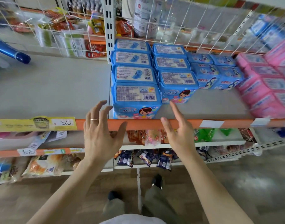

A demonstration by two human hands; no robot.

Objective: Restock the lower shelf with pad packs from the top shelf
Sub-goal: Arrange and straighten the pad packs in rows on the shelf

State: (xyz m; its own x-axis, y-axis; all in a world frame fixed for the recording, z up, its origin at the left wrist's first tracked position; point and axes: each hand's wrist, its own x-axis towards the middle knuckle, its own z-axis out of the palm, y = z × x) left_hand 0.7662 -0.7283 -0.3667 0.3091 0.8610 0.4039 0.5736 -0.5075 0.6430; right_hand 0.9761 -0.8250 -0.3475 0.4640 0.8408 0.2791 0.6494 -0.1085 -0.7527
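**A:** Hands, state and place?

**B:** Left hand (99,135): fingers spread and lightly bent, holding nothing, with a ring (93,119) on one finger. It hovers over the shelf's orange front edge (183,123), its fingertips just beside the left side of the front blue pad pack (136,101). I cannot tell whether they touch it. Right hand (179,131): fingers straight and apart, also holding nothing, to the right of that same pack.

**A:** Pad packs, location?

**B:** The front blue pad pack stands at the shelf's edge and heads a row of four. A second blue row (172,68) of three is beside it, set further back. Next come smaller blue packs (214,73), then pink packs (264,94) at the far right.

**A:** Other stock?

**B:** There is a yellow price tag (62,122) on the edge to the left. Snack bags (146,157) sit on the shelves below.
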